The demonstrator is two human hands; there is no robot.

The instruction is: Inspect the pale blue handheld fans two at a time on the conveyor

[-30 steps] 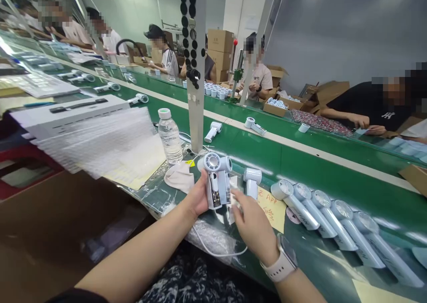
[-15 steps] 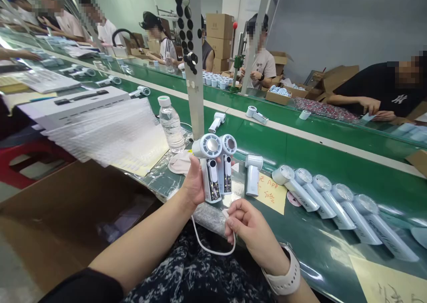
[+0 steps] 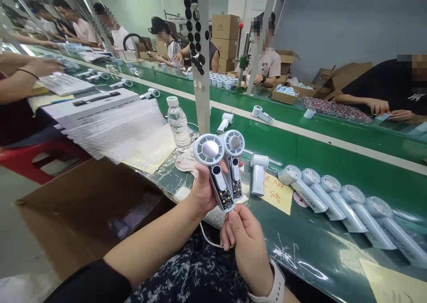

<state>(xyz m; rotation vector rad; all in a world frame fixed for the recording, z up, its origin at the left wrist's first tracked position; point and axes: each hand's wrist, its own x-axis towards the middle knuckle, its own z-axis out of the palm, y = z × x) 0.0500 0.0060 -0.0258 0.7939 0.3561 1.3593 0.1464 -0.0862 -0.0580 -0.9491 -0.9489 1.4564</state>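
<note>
My left hand (image 3: 203, 194) is closed around two light-blue handheld fans side by side. The nearer handheld fan (image 3: 209, 150) and the farther handheld fan (image 3: 235, 143) both have open handle fronts that bare their circuit boards. My right hand (image 3: 246, 234) pinches the end of a white cable (image 3: 207, 240) at the bottom of the nearer fan's handle. The fingers hide the plug, so I cannot tell whether it sits in the port. Just right of the held fans, a single light-blue fan (image 3: 258, 179) lies by a yellow note (image 3: 278, 196) with red handwriting.
A row of several wrapped fans (image 3: 355, 209) lies on the green bench at the right. A water bottle (image 3: 178, 127) stands beside a metal post (image 3: 202, 94), near bubble-wrap sheets (image 3: 123, 129). Beyond runs a green conveyor (image 3: 300, 145) carrying fans. Co-workers sit across and at the left.
My right hand has brought the cable end up to the base of the nearer fan. The two fans have tilted and fanned apart. A co-worker's arm has come into view at the left.
</note>
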